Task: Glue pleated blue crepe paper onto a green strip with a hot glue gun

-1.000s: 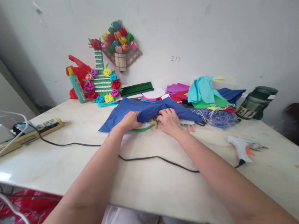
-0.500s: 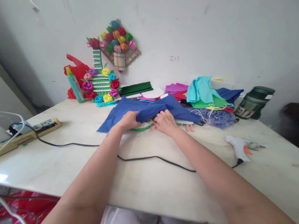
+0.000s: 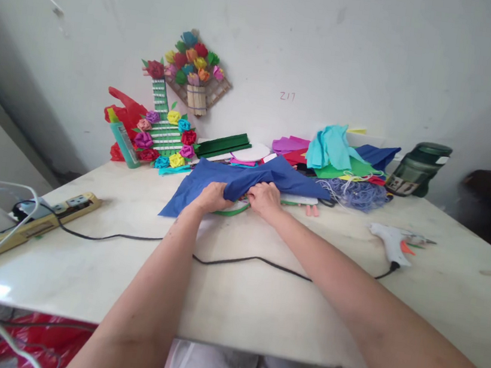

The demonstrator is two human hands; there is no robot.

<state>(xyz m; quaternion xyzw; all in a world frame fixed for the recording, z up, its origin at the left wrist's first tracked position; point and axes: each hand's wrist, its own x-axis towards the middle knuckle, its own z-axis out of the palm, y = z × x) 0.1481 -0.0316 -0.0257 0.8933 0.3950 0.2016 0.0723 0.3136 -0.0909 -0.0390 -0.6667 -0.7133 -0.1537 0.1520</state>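
A dark blue sheet of cloth or soft paper (image 3: 201,179) lies spread and rumpled over the items near the back of the table. At its front edge my left hand (image 3: 214,198) is closed on the sheet, lifting a fold. My right hand (image 3: 264,198) is beside it with curled fingers at the underside of the fold; what the fingertips grip is hidden. Under the raised edge shows part of a green-rimmed round item (image 3: 235,210), mostly covered. Just right of my right hand are small pink pieces (image 3: 312,211).
A white glue gun (image 3: 389,242) lies at right, its black cord (image 3: 258,259) crossing the table to a power strip (image 3: 31,228). Along the wall are a glue bottle (image 3: 125,141), a flower-decorated guitar shape (image 3: 165,136), coloured sheets (image 3: 331,148), purple string (image 3: 357,195) and a dark bottle (image 3: 418,169).
My right hand has shifted a little to the left along the sheet's edge, closer to my left hand. My left hand and the sheet are nearly where they were.
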